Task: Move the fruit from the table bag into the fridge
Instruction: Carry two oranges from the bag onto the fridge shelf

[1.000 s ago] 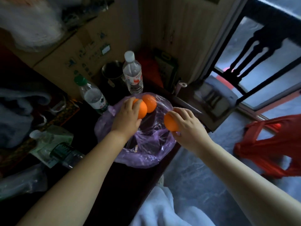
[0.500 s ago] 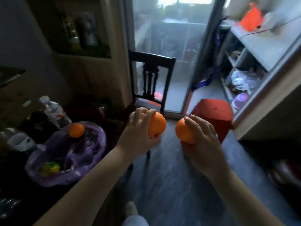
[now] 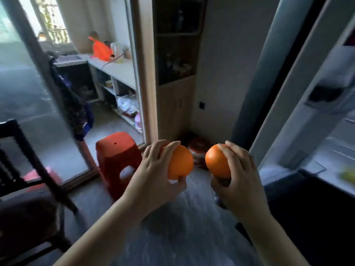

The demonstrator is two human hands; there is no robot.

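Left hand (image 3: pixel 153 179) grips one orange (image 3: pixel 180 162), right hand (image 3: pixel 240 179) another orange (image 3: pixel 217 160), fridge (image 3: pixel 317 116) apparently open.

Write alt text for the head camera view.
The left hand holds one round orange fruit and the right hand holds a second round orange fruit above a grey floor. An open white fridge stands at right; a red plastic stool and dark wooden chair at left.

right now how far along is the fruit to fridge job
Done: two oranges are picked up. In hand: the left hand grips one orange, the right hand grips the second orange, both short of the open fridge on the right. Left: setting both inside. The bag is out of view, so I cannot tell what remains.
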